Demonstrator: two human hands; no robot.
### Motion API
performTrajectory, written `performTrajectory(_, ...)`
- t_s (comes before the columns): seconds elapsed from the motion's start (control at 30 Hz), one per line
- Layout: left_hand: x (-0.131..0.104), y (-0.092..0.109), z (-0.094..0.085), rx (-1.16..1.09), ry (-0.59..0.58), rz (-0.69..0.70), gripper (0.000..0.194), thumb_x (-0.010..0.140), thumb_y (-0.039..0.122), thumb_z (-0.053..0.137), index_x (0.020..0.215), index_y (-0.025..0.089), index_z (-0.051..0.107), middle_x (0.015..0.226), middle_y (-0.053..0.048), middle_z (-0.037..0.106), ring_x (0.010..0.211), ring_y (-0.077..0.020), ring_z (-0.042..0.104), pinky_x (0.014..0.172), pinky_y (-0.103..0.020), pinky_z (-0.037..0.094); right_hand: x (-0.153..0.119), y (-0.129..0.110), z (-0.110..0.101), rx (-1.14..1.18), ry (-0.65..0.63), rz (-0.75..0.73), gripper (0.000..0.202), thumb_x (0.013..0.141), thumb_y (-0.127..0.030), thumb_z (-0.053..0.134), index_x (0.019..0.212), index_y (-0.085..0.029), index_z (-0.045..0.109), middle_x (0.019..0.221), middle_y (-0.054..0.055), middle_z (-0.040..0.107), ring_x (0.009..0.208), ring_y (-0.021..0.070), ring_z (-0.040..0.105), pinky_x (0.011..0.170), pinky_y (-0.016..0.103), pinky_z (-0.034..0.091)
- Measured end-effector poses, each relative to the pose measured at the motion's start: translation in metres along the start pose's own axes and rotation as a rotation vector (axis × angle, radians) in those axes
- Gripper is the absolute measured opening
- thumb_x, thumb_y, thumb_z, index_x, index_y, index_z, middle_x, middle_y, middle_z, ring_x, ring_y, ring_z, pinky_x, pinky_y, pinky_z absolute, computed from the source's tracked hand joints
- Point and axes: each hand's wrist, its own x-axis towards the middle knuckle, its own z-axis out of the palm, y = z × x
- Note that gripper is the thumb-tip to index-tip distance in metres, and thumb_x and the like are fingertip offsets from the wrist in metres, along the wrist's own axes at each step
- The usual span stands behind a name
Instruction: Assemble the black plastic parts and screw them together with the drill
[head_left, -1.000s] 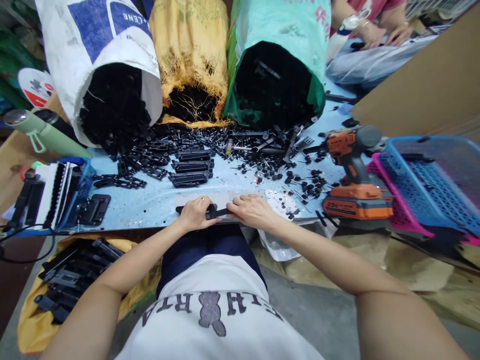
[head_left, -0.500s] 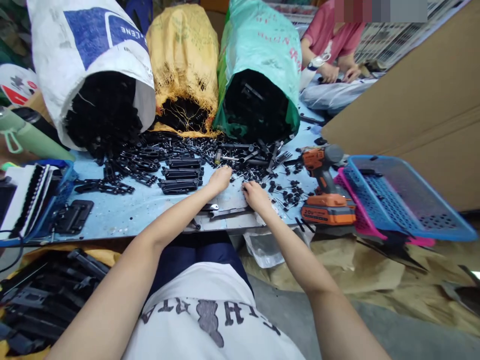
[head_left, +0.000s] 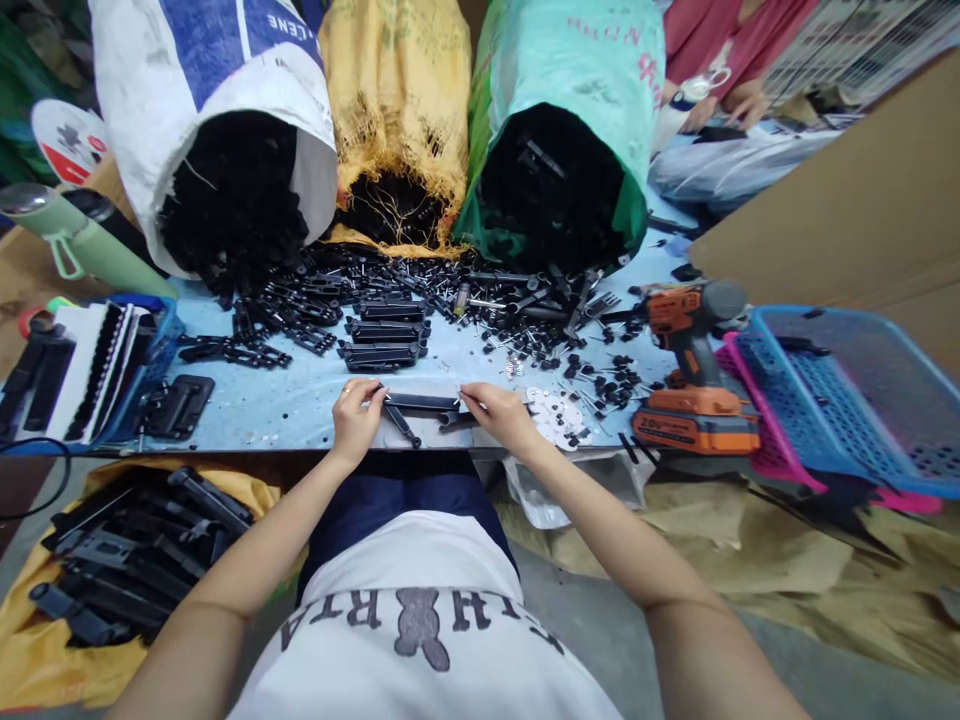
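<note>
In front of me, a long black bar-shaped part (head_left: 424, 402) lies crosswise on a grey plate (head_left: 401, 432) at the table's front edge. My left hand (head_left: 358, 418) is closed in a pinch at the bar's left end; what sits between its fingertips is too small to make out. At the other end, my right hand (head_left: 499, 415) pinches a small shiny screw (head_left: 457, 399) against or just over the bar. A dark tool with a round end (head_left: 409, 432) lies below the bar. Several similar black parts (head_left: 384, 332) are stacked beyond it.
Loose black-headed screws (head_left: 600, 385) and white discs (head_left: 556, 415) lie right of my hands. An orange cordless drill (head_left: 694, 375) stands beside a blue basket (head_left: 847, 400). White (head_left: 315, 190), yellow (head_left: 397, 90) and green (head_left: 574, 60) sacks line the back. A co-worker's hands (head_left: 746, 105) are beyond.
Both hands have come back from the screw pile toward the front edge and spread apart. The black bar now lies between them. The view has shifted slightly.
</note>
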Motion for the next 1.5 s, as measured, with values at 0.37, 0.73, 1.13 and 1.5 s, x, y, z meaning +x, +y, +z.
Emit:
performTrajectory(0.37,-0.003,-0.011,-0.006,0.273,-0.187,0.475,0.016,0.089,0.019,0.049,0.097,0.014,0.061,0.091,-0.011,0.067,0.087,-0.0193,0.064,0.078,-0.034,0.052,-0.013,-0.002,0.009,-0.140,-0.123,-0.099,0.024,0.091,-0.017,0.045,0.108,-0.014,0.062,0.107,0.011,0.068,0.097,0.0185,0.064,0.084,0.030,0.053)
performTrajectory(0.73,0.007,-0.024,-0.019,0.213,-0.329,0.523,0.022,0.091,0.020,0.042,0.103,0.016,0.060,0.094,-0.010,0.069,0.090,-0.0174,0.064,0.081,-0.033,0.051,-0.027,0.008,0.000,-0.050,-0.189,-0.065,0.036,0.091,-0.034,0.048,0.125,-0.022,0.052,0.120,0.012,0.059,0.106,0.0222,0.056,0.086,0.040,0.048)
performTrajectory(1.13,-0.033,0.045,0.004,0.716,-0.591,-0.363,0.039,0.085,0.044,0.042,0.085,0.016,0.068,0.079,-0.013,0.069,0.079,-0.0256,0.066,0.070,-0.033,0.045,0.039,-0.044,0.062,0.172,-0.343,-0.130,0.044,0.096,-0.039,0.029,0.134,-0.022,0.045,0.120,0.010,0.056,0.109,0.0192,0.052,0.093,0.036,0.045)
performTrajectory(1.5,-0.026,0.039,0.001,0.668,-0.636,-0.273,0.037,0.086,0.041,0.042,0.086,0.015,0.069,0.076,-0.012,0.069,0.074,-0.0237,0.066,0.067,-0.031,0.046,0.036,-0.052,0.061,0.003,-0.405,-0.078,0.043,0.096,-0.036,0.028,0.129,-0.020,0.051,0.121,0.011,0.055,0.109,0.0214,0.050,0.093,0.038,0.043)
